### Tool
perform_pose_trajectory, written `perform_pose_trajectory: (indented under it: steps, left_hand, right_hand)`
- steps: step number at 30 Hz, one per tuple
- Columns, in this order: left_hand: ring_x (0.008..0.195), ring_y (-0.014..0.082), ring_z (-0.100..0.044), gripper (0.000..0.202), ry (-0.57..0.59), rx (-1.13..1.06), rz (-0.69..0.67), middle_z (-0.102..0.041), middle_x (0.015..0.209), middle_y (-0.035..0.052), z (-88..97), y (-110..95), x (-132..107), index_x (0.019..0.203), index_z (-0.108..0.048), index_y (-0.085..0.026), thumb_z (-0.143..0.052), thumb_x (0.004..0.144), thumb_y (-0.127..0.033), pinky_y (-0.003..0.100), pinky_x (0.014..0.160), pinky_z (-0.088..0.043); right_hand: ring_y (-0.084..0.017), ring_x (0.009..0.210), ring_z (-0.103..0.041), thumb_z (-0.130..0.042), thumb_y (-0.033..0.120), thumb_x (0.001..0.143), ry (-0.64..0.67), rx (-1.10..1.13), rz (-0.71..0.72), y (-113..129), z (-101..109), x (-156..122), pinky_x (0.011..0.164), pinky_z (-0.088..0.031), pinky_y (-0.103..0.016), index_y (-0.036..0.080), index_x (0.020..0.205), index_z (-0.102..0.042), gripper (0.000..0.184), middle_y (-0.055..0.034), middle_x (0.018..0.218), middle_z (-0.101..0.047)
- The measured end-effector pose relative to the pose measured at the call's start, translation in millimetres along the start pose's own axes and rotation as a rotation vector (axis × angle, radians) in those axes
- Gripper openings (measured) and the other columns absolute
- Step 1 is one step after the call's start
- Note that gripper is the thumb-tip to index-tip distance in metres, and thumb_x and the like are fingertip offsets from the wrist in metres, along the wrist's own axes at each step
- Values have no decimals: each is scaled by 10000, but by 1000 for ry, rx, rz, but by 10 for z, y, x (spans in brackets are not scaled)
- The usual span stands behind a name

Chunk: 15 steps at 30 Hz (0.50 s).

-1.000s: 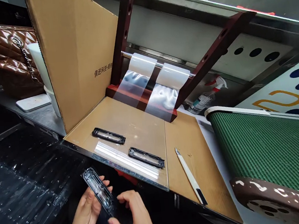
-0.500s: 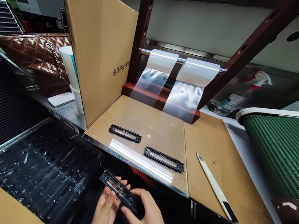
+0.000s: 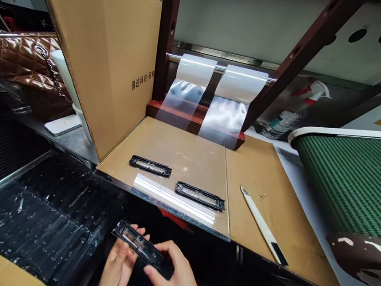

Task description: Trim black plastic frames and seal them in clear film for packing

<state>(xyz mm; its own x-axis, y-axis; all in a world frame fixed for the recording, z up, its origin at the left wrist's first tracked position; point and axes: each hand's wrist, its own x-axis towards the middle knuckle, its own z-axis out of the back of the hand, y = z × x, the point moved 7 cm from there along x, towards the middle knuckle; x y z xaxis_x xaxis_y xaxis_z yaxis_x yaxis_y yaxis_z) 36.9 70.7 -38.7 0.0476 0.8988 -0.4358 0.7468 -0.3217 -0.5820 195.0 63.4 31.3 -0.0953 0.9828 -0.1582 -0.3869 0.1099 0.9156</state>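
Observation:
My left hand and my right hand hold a black plastic frame low in the view, above a dark surface. Its long open window faces up, and my left fingers lie under one side. My right fingers pinch its lower end, which is partly hidden. Beyond the hands, two similar black frames lie on a tan cardboard board under a glossy transparent sheet. A white-handled utility knife lies on cardboard to the right.
Two transparent film strips hang from a metal rod on a dark red stand. A cardboard wall stands left of the board. A green mesh conveyor belt lies right, and a black film-covered tray lies left.
The view has swung slightly, shifting the scene. The frame in my hands has turned flatter, with its far end further left, and my fingers have shifted along it.

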Motion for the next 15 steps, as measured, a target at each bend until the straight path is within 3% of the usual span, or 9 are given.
perform_pose_trajectory:
  steps: [3,8,11,15]
  left_hand:
    - [918,215,-713,347,21,-13,33,-765,1021,28,-24,-22,-17,1077,-728,-293,-745,786,-480,321,850,-547]
    - [496,112,-600,397,163,-17,163,-670,706,-17,-136,41,-108,1001,-746,-244,-706,781,-572,301,667,-535]
    - [324,63,-453,460,246,11,292,-607,592,-25,-169,223,-263,895,-758,-196,-683,766,-631,281,517,-487]
    - [252,31,-345,566,313,54,440,-545,494,-31,-172,544,-530,799,-762,-168,-677,699,-719,209,374,-355]
  right_hand:
    - [-256,915,-638,-806,321,668,65,102,-22,-39,-16,-11,838,-494,-365,226,985,-642,369,-47,954,-677]
    - [-266,1063,-606,-676,612,793,193,430,-54,-77,-2,88,981,-431,-429,210,1143,-625,536,-104,1075,-674]
    - [-273,1143,-591,-724,637,740,394,653,-89,-73,-152,153,1033,-399,-439,196,1209,-631,650,-127,1186,-659]
    - [-243,999,-670,-836,569,632,658,952,-180,-61,-431,115,922,-475,-384,168,1139,-691,663,-137,1148,-696]
